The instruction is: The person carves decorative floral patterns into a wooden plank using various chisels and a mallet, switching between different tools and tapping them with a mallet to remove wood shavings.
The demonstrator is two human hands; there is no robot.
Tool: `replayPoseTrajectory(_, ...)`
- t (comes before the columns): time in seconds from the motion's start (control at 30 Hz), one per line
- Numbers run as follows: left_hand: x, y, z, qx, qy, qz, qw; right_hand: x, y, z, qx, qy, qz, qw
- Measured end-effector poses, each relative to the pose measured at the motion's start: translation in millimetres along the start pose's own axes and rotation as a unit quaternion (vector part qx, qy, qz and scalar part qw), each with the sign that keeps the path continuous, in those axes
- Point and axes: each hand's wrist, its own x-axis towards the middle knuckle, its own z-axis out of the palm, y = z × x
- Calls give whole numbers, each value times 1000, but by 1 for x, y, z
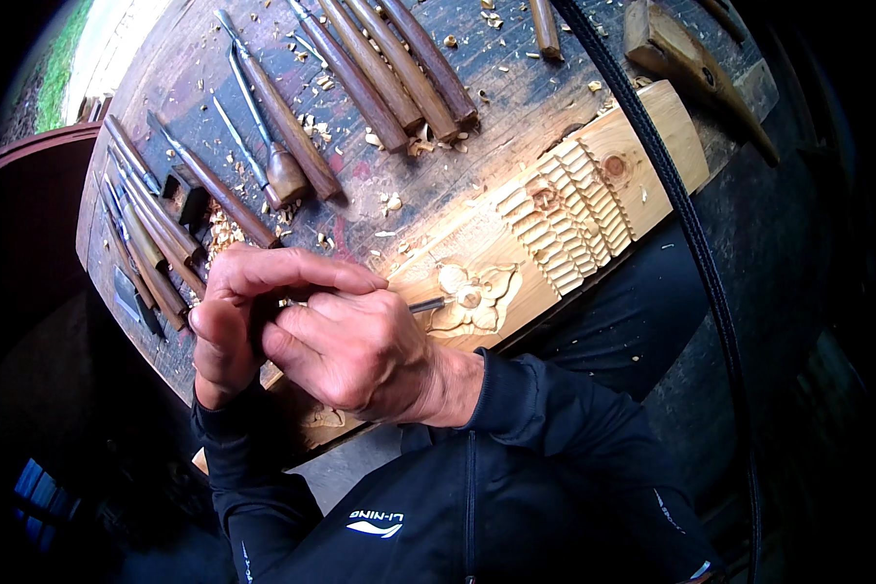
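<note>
My right hand [355,350] is closed around a carving chisel; its dark metal shaft [426,305] sticks out past the knuckles. The tip meets a carved flower [472,297] in relief on a long pale wooden board [657,136]. My left hand [234,316] curls at the rear of the tool, its index finger reaching over the right hand. The chisel's handle is hidden between both hands. Across the board, right of the flower, run rows of stepped notches [565,214]. Near my left sleeve, another carved patch [323,417] shows partly.
Several wooden-handled chisels [360,83] lie on the worn table [360,209], with more bunched at the left [151,229]. A wooden mallet [691,63] rests at the far right. Wood shavings [226,232] are scattered about. A black cable [652,146] crosses the view above the board.
</note>
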Motion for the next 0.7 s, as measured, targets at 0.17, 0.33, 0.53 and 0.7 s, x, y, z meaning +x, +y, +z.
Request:
replayPoseTrajectory(0.17, -1, -7, 4, -12, 21, 14, 1000, -1, 2, 0, -12, -14, 7, 1000)
replayPoseTrajectory(0.33, 4, -5, -1, 32, 3, -18, 999, -4, 3, 4, -18, -8, 18, 1000)
replayPoseTrajectory(0.53, 10, -4, 0, 7, 16, -29, 999, -2, 1, 3, -24, -8, 24, 999)
replayPoseTrajectory(0.7, 18, 9, 16, 28, 42, -89, 995, -7, 4, 0, 3, 9, 45, 999)
